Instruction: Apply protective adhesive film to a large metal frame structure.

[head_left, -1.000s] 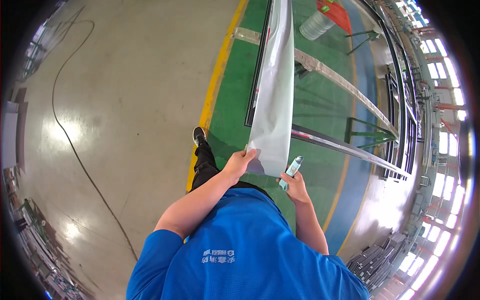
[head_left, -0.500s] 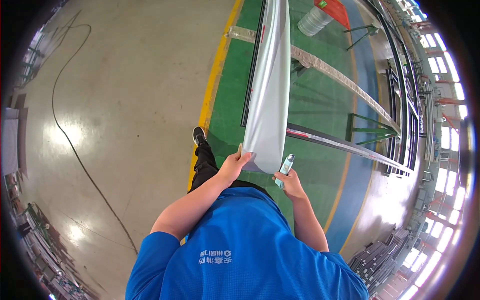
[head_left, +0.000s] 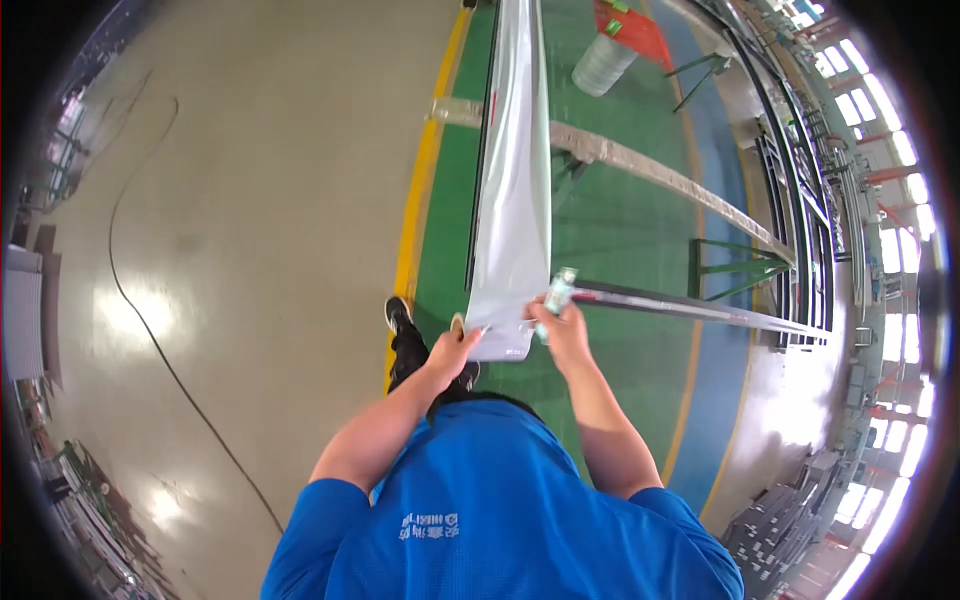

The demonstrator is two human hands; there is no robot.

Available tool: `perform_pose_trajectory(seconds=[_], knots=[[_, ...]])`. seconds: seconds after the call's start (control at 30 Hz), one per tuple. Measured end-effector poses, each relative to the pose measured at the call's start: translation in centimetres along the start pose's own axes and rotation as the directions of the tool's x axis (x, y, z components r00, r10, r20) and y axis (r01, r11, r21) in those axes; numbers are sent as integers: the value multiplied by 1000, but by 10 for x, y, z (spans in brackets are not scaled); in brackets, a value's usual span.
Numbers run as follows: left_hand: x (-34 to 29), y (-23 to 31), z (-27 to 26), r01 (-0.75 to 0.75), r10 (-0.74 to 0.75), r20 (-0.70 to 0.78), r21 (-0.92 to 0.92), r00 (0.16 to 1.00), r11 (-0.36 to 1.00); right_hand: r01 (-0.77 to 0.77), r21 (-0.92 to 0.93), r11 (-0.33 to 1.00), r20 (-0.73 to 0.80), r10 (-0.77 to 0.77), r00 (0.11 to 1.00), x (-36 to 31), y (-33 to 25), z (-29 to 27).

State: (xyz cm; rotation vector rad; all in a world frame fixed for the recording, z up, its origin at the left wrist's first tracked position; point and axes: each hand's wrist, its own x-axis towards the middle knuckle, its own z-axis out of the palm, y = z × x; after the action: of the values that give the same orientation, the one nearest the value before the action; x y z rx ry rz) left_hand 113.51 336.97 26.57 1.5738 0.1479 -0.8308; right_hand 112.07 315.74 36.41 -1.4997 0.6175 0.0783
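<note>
A long silvery-white sheet of film (head_left: 508, 230) lies along a dark metal frame bar (head_left: 474, 225) and droops at its near end. My left hand (head_left: 452, 355) is closed on the near left corner of this sheet. A tan, rounded edge (head_left: 458, 323), perhaps a tape roll, shows behind those fingers; most of it is hidden. In my right hand (head_left: 566, 333) is a pale teal utility knife (head_left: 560, 288), pointing up and away from me. The right fingertips reach the sheet's right edge; whether they pinch it I cannot tell.
A second frame bar (head_left: 700, 309) runs right from the sheet. Beyond it, a wrapped beam (head_left: 680, 185) crosses above the green floor, near a green trestle (head_left: 740, 268). A white cylinder (head_left: 603, 66) stands farther back. A dark cable (head_left: 165, 350) trails across the left floor.
My right hand has moved left and up with the knife, to the sheet's edge. The left hand has shifted slightly left and down, and the sheet's near end now hangs flatter.
</note>
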Motion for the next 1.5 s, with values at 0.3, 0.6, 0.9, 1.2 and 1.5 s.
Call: perform_pose_trajectory(seconds=[0.3,0.6,0.9,1.2,1.5], knots=[[13,2,-7,84,-86,9,108,996,991,-242,325,914,233,171,957,61,-16,43],[17,-2,-5,117,-117,-6,144,993,983,-147,82,986,-314,166,935,28,-21,-86],[20,-13,-3,10,-2,-66,124,998,992,-178,188,966,116,158,981,0,-57,-44],[4,-1,1,17,-13,-62,56,998,998,193,-749,634,361,145,921,6,-81,-2],[5,-2,1,3,4,-59,130,998,992,639,-768,41,598,-308,740,21,-62,13]])
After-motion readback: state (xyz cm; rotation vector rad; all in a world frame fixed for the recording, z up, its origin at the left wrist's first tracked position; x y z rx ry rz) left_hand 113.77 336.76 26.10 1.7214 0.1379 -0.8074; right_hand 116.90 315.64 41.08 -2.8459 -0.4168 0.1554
